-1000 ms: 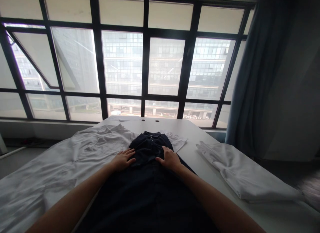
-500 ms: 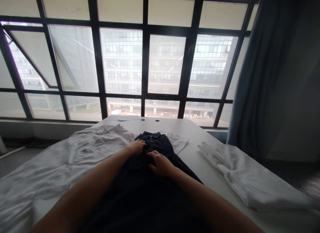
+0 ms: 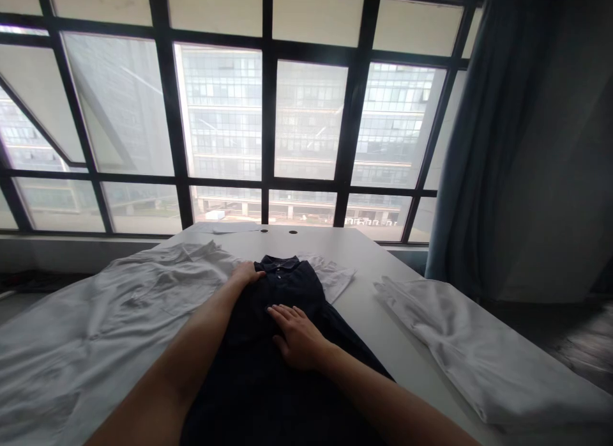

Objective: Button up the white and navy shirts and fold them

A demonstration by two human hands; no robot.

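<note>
A dark navy collared garment (image 3: 258, 369) lies front up on the table, its collar at the far end and a few small buttons below it. At its left shoulder edge is my left hand (image 3: 246, 273), thumb over the fabric and fingers curled at the edge, partly hidden. My right hand (image 3: 299, 337) rests flat on the garment's chest, lower and to the right, with fingers stretched out and nothing held. A white garment (image 3: 330, 275) shows from under or behind the navy one on the right.
A large rumpled white garment (image 3: 110, 331) covers the left of the white table (image 3: 354, 305). Folded white cloth (image 3: 479, 344) lies along the right edge. Beyond the table stand black-framed windows (image 3: 268, 120) and a grey-blue curtain (image 3: 460, 177). Two dark round holes mark the far tabletop.
My hands have moved apart. The left one went outward to the garment's left shoulder, and the right one came nearer and flattened on the chest. The view has turned slightly right.
</note>
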